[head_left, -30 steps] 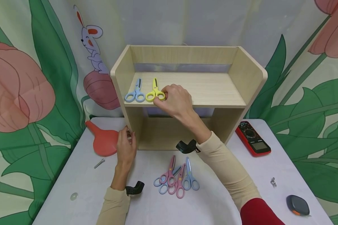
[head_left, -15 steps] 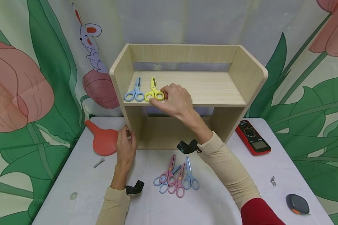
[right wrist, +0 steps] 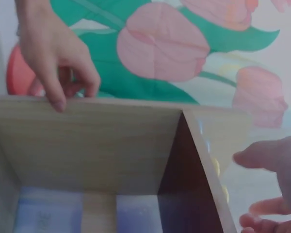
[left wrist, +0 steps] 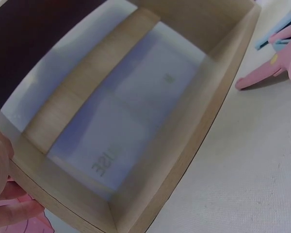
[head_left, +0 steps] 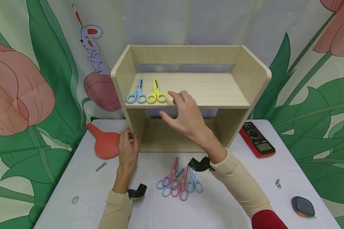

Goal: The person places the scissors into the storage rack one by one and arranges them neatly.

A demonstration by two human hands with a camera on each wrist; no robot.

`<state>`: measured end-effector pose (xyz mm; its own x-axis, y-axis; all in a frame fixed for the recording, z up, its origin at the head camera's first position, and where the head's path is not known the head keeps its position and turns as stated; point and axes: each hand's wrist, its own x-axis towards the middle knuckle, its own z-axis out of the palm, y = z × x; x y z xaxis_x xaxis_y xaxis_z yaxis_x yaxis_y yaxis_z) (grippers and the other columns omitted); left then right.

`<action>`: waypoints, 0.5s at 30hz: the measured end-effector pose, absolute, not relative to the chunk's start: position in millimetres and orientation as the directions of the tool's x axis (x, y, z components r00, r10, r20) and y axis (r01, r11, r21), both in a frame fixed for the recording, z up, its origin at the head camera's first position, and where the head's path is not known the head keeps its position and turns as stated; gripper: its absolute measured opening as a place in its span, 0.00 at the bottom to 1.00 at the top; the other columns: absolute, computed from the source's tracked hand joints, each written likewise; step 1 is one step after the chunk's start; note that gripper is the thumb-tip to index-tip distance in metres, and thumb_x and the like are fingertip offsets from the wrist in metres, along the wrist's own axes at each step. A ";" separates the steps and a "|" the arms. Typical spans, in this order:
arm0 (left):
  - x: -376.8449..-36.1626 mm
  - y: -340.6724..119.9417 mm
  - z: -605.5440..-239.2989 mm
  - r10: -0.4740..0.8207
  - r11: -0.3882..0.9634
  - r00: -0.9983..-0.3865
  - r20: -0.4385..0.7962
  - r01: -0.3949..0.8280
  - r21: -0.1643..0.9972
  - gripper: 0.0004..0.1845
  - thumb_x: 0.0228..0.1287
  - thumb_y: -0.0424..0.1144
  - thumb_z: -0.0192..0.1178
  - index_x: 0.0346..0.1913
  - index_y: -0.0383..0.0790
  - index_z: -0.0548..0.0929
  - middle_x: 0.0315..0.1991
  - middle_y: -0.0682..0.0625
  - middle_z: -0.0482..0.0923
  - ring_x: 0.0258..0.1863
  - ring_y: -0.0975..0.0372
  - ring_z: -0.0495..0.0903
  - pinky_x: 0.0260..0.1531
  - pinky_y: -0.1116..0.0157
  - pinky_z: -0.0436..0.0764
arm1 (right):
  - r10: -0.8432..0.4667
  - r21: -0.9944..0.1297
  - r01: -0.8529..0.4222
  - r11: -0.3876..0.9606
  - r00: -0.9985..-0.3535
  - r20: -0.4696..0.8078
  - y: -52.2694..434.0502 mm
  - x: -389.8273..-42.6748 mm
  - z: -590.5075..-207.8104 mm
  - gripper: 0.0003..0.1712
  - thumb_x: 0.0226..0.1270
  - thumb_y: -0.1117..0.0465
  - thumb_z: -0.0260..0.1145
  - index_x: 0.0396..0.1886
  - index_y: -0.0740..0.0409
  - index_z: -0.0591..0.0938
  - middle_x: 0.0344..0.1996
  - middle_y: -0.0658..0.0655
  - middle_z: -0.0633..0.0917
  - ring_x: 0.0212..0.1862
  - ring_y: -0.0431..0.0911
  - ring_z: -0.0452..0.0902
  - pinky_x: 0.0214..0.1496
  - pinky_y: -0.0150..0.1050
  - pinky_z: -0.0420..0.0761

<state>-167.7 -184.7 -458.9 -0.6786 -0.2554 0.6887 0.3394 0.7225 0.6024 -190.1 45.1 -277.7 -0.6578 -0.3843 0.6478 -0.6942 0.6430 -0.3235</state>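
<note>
A yellow pair of scissors (head_left: 156, 94) lies beside a blue pair (head_left: 137, 94) at the left of the wooden shelf's (head_left: 252, 76) upper board. My right hand (head_left: 175, 106) hovers just right of the yellow pair, in front of the board's edge. Its fingers are spread and hold nothing; it shows again in the right wrist view (right wrist: 271, 179). My left hand (head_left: 129, 140) grips the foot of the shelf's left side panel, and the right wrist view shows its fingers (right wrist: 58, 53) over the panel edge. Several pink and blue scissors (head_left: 179, 181) lie heaped on the table.
A red multimeter (head_left: 257, 140) lies right of the shelf and an orange-red paddle shape (head_left: 104, 143) left of it. A screw (head_left: 101, 166), a clear disc (head_left: 75, 199), a small metal nut (head_left: 278, 184) and a dark tape measure (head_left: 303, 207) are scattered on the white table.
My right hand has let go of the yellow scissors' handles and drawn back toward me and slightly right, with fingers now spread. The yellow scissors stay on the board. My left hand is unmoved.
</note>
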 end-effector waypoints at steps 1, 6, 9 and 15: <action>-167.6 -184.6 -459.2 -0.256 0.724 -0.677 0.690 0.340 0.601 0.18 0.71 0.30 0.59 0.59 0.25 0.72 0.44 0.32 0.76 0.40 0.45 0.85 0.32 0.52 0.90 | -0.391 -0.315 -0.714 0.625 -0.636 0.665 48.6 -186.2 -282.4 0.38 0.59 0.48 0.73 0.64 0.64 0.77 0.40 0.59 0.79 0.40 0.50 0.73 0.40 0.43 0.76; -167.8 -185.2 -460.6 -0.256 0.724 -0.671 0.696 0.344 0.598 0.18 0.71 0.30 0.58 0.59 0.25 0.72 0.44 0.33 0.76 0.40 0.45 0.85 0.31 0.51 0.89 | -0.422 -0.287 -0.747 0.600 -0.600 0.679 66.8 -165.8 -314.6 0.42 0.55 0.47 0.76 0.67 0.61 0.74 0.46 0.60 0.78 0.44 0.51 0.74 0.44 0.44 0.78; -167.8 -185.4 -461.7 -0.257 0.724 -0.673 0.694 0.342 0.599 0.18 0.71 0.30 0.58 0.59 0.25 0.73 0.44 0.33 0.76 0.40 0.45 0.85 0.31 0.51 0.89 | -0.438 -0.290 -0.739 0.609 -0.617 0.654 77.2 -156.2 -338.4 0.46 0.52 0.46 0.77 0.68 0.60 0.73 0.48 0.59 0.78 0.48 0.52 0.75 0.47 0.46 0.79; -166.1 -185.7 -462.0 -0.264 0.713 -0.696 0.667 0.325 0.621 0.18 0.72 0.31 0.58 0.61 0.27 0.72 0.47 0.33 0.76 0.42 0.45 0.85 0.34 0.51 0.89 | -0.470 -0.318 -0.676 0.665 -0.709 0.526 96.8 -137.4 -382.1 0.52 0.49 0.40 0.77 0.72 0.56 0.70 0.52 0.58 0.77 0.53 0.51 0.74 0.52 0.48 0.80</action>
